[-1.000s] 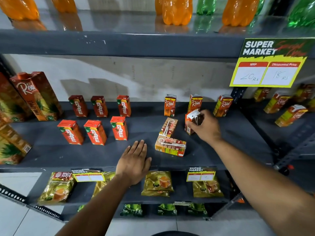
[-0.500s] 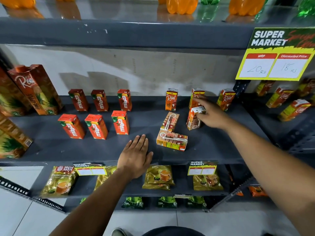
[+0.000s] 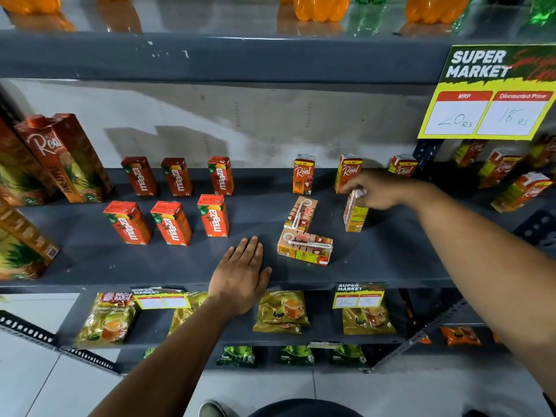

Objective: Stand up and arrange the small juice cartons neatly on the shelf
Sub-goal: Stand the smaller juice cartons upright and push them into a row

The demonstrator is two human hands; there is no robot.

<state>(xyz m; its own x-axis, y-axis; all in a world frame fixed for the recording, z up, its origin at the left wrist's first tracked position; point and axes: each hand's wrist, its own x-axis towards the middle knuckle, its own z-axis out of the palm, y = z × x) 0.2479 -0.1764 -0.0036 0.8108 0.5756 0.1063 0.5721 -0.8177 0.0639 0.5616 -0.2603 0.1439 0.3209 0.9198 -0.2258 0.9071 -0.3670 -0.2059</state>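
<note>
Nearest, left hand [image 3: 240, 273] flat on the shelf [image 3: 90, 260] front edge, fingers together. Just right, two juice cartons lying flat [image 3: 304, 247] [image 3: 301, 212], touching. Farther right, right hand [image 3: 377, 189] pinching the top of an upright carton [image 3: 355, 213]. At the back, three standing cartons [image 3: 304, 175] [image 3: 348, 171] [image 3: 402, 166].

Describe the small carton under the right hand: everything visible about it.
The small carton is a cardboard juice box, orange and red with a yellow-green lower panel of fine print and a white folded top. It stands upright on the grey shelf, in front of the back row of Real cartons. The right hand grips its top from above; nothing else touches it.
</note>
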